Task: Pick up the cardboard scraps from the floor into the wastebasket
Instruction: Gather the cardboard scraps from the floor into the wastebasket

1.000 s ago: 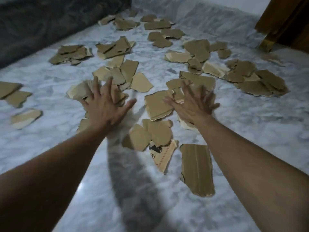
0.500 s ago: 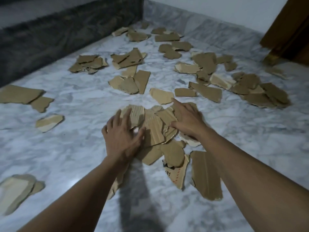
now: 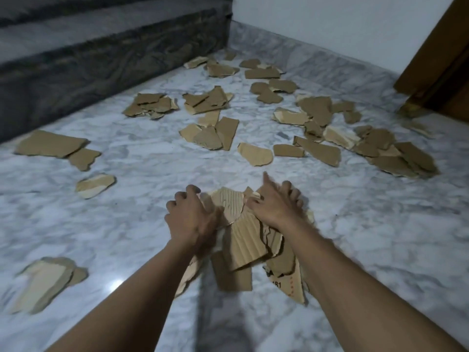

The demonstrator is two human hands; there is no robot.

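Torn brown cardboard scraps lie all over a white marbled floor [image 3: 142,224]. Between my hands sits a gathered pile of scraps [image 3: 243,240], bunched up and overlapping. My left hand [image 3: 190,219] curls its fingers round the pile's left side. My right hand [image 3: 275,207] presses on the pile's right side, fingers bent over the pieces. A scrap with red print and "181" [image 3: 291,288] lies at the pile's near right. No wastebasket is in view.
More scraps lie in clusters at the back centre [image 3: 205,102], back right [image 3: 396,153], far left [image 3: 50,146] and near left [image 3: 43,283]. A dark mattress edge [image 3: 101,59] runs along the left. A wooden door frame [image 3: 436,72] stands at the right.
Both hands have swept scraps toward me and together, from spread flat on separate pieces to clasping one bunched pile. The camera view has shifted back.
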